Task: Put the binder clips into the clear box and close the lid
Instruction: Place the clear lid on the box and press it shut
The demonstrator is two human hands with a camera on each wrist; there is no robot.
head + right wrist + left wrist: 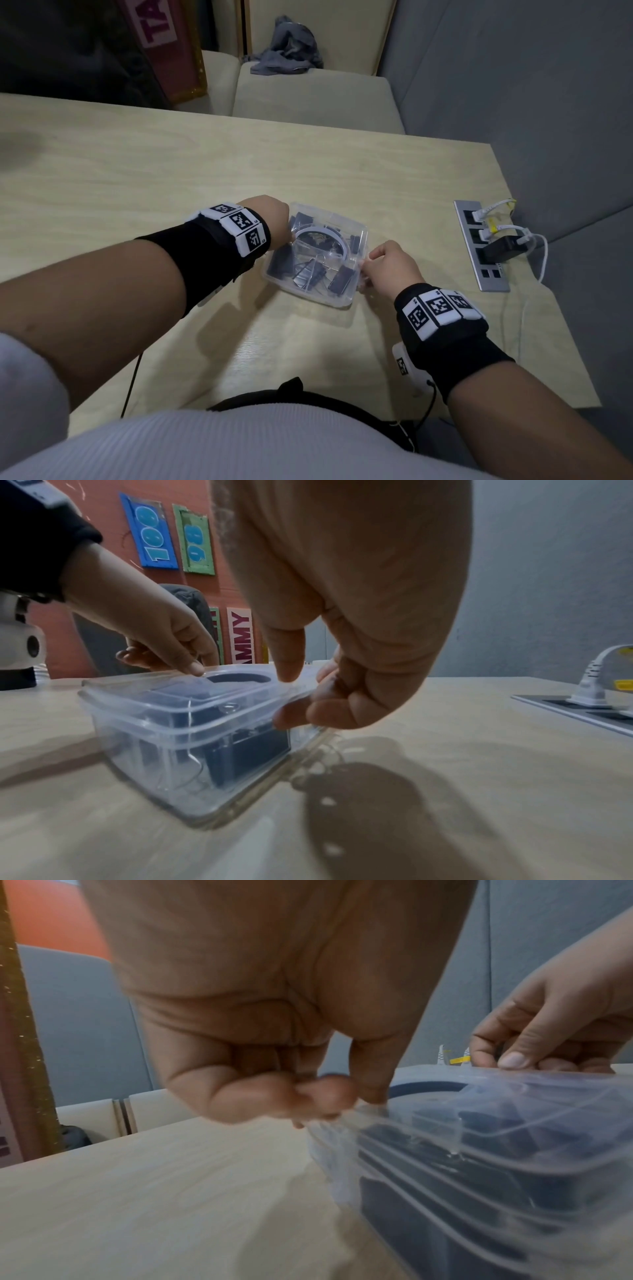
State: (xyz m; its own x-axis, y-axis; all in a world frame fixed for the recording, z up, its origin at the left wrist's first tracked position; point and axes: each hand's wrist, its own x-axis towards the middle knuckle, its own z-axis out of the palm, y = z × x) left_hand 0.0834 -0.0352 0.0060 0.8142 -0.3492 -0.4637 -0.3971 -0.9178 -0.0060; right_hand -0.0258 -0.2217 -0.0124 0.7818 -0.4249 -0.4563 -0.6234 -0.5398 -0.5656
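Note:
The clear box [320,302] stands on the table with several black binder clips [342,279] inside it. Its clear lid [334,219] lies on top. My left hand [286,236] is at the box's left end and pinches the lid's edge flap [346,1118] between thumb and fingers. At the right end, my right hand [368,270] has its thumb [286,666] on the lid [192,696] and its fingers curled under the lid's side flap. Through the clear wall [143,739] a clip [250,750] shows.
A metal power strip [479,246] with white plugs and cables is set into the table at the right. Grey cloth [287,48] lies on a bench beyond the far edge. A grey padded wall runs along the right. A black cable hangs at the table's near edge.

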